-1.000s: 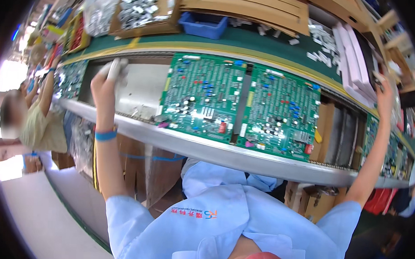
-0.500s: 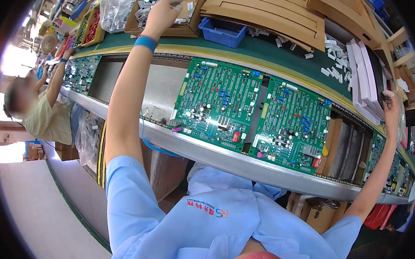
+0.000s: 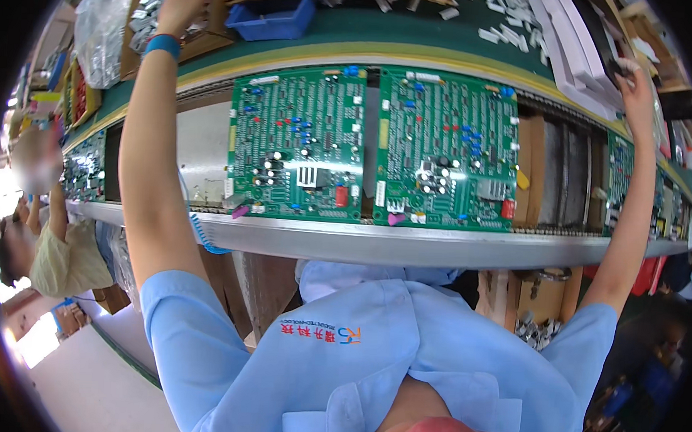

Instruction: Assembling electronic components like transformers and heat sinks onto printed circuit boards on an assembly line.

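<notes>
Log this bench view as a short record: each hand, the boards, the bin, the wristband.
Left hand: at the cardboard box of silvery parts; grip unclear
Right hand: seems to pinch a small dark piece
Boards: left green board and right green board, side by side, narrow gap
Bin: blue bin, right of the box
Wristband: blue wristband, left wrist

Light-blue short-sleeved shirt (image 3: 277, 375), blue wristband (image 3: 163, 45)
</notes>
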Demonstrator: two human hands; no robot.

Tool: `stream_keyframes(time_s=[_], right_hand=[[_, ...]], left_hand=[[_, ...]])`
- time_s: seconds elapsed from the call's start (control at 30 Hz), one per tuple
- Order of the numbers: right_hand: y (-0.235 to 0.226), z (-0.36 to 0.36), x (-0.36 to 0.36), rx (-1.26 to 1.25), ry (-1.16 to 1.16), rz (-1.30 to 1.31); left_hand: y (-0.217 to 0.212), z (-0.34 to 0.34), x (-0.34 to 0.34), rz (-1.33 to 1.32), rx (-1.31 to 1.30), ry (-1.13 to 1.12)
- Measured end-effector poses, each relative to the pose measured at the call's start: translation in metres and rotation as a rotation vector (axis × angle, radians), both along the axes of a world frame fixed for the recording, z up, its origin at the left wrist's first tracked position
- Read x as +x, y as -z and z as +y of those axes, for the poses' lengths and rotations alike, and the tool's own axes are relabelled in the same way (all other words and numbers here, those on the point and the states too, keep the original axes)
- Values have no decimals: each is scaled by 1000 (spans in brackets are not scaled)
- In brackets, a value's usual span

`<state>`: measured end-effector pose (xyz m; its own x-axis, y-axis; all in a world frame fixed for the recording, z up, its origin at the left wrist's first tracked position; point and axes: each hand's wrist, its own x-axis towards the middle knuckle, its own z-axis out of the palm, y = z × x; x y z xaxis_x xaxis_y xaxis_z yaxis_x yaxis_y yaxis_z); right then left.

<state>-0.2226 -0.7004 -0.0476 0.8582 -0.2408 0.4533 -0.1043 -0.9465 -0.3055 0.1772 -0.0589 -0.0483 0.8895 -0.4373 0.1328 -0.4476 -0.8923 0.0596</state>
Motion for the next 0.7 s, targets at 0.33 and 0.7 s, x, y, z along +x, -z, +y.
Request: stream_keyframes(time_s=[0.33,0.7], right_hand=[[-62,214,-25,759,-292,24],[-17,385,-29,93,-606,314]], left_hand=[[-46,77,-66,217,-887,-74],[-60,43,-230,297,-774,128]])
